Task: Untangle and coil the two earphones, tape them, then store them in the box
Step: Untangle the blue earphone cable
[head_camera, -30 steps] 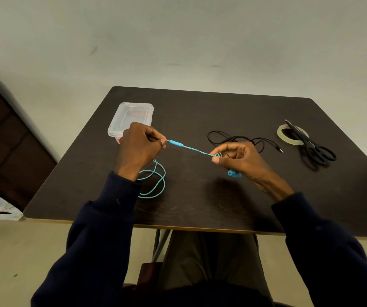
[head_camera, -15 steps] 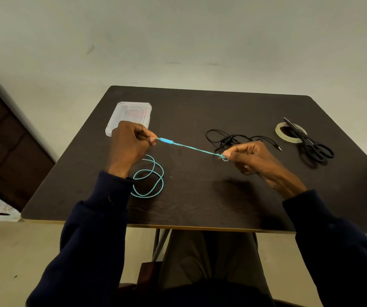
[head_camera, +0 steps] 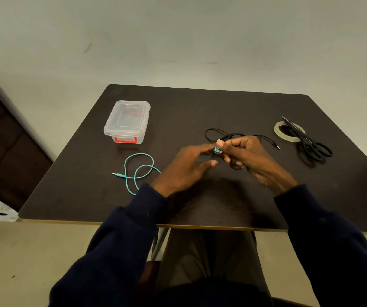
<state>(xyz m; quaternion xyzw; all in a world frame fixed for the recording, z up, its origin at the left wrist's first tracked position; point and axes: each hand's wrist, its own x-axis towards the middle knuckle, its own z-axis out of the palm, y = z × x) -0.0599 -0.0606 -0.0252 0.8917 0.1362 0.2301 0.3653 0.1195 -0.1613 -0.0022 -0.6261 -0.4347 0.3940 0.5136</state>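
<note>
Step in hand, as I read it: coiling the first of the pair, the teal corded earphone (head_camera: 138, 171). The right hand (head_camera: 244, 156) pinches a small wound bundle of its cord between thumb and fingertips, raised off the dark brown table (head_camera: 200, 107), well to the right of the clear plastic lidded box (head_camera: 127, 120) and nearer me than it. The left hand (head_camera: 184, 167) sits just beside that bundle on the box side, fingers straight and loosely spread, gripping nothing I can see. Whether the cord runs under the palm I cannot tell. The rest of the teal cord lies slack in two loose loops just in front of the box, plug end pointing left. The black corded earphone (head_camera: 222, 135) lies in an untidy heap right of the box, just beyond the right hand, not yet coiled. Further right of the box is a roll of pale tape (head_camera: 277, 129) with black-handled scissors (head_camera: 311, 145) lying across it. The box lid is on, with the red latch toward me. Progress looks early — one coil part wound, nothing taped, nothing stored. The next move calls for the left hand to take up the slack close to the bundle and feed it round in even turns under light tension, so the loops by the box do not knot. The right pinch must hold firm or the bundle will likely spring open.
</note>
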